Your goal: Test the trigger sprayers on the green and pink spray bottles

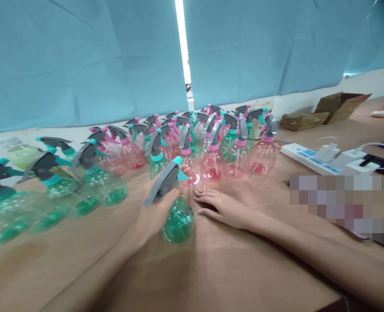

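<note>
My left hand (157,210) is wrapped round the neck of a green spray bottle (179,222), just under its grey and turquoise trigger head. The bottle is see-through and leans a little. My right hand (222,206) rests on the table to the right of it, fingers stretched out and holding nothing. Just beyond my right fingertips stands a pink spray bottle (213,167) in a row of pink ones. Several green spray bottles (105,186) line up on the left, some blurred.
More pink and green bottles crowd the back of the brown table (230,268). A white power strip (308,158) with plugged-in chargers lies at the right. Behind it are cardboard boxes (341,108). A blue sheet (237,47) hangs behind; one patch at right is pixelated.
</note>
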### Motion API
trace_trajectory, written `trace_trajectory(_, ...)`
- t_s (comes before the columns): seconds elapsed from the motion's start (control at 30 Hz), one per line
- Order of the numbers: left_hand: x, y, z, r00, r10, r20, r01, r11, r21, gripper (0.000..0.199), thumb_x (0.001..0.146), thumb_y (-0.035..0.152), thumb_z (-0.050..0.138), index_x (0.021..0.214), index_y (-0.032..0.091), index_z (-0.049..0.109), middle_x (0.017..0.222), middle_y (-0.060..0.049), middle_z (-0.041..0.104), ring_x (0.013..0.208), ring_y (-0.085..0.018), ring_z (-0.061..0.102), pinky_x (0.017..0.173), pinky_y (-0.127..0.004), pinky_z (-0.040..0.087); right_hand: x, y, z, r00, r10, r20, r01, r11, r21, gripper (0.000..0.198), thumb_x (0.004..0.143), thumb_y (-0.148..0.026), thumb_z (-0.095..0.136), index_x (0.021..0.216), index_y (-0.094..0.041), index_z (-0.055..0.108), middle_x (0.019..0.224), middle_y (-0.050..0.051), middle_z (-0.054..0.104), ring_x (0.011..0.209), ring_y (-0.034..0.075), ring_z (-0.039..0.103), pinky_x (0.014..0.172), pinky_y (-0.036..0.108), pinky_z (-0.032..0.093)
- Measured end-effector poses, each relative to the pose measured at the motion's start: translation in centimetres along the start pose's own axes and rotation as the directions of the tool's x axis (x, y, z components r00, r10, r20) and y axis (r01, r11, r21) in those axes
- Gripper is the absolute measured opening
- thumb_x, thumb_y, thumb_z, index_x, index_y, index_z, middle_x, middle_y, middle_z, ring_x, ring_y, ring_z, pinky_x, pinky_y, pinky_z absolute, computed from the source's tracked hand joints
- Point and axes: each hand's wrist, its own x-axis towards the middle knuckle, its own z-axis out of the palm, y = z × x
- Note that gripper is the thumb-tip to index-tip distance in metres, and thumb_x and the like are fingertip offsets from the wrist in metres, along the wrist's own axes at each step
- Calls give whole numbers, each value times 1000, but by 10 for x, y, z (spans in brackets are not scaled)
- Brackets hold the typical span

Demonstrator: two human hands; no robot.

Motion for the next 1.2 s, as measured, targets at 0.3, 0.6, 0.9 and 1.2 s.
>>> trace_trajectory(0.3,0,2,1,999,14,-29,-13,999,42,5,75,23,59,75,22,63,64,1,60,72,-21,61,82,-40,50,0,2,1,1000,-2,-6,2,1000,7,37,98,-36,51,130,-19,59,140,11,56,133,25,49,112,46,40)
trace_trajectory(0.6,-1,6,1,1000,-10,-12,10,1000,29,4,74,26,58,73,23,60,62,2,55,71,-21,58,83,-40,48,0,0,0,1000,-7,-5,7,1000,14,34,98,-38,50,126,-20,62,137,10,59,132,25,50,110,46,42)
trace_trajectory(0.9,0,9,1,1000,-13,1,13,1000,23,7,74,28,58,77,23,60,65,1,57,70,-21,58,78,-39,49,0,3,2,1000,-7,-6,7,1000,-8,36,98,-38,50,128,-20,60,139,10,58,132,25,50,111,45,41)
trace_trajectory(1.2,2,16,3,999,33,15,-34,999,24,21,70,24,55,90,23,64,82,-1,66,79,-23,62,74,-37,48,0,0,0,1000,-7,1,7,1000,-17,36,99,-39,49,126,-19,61,139,11,57,133,24,50,111,43,42)
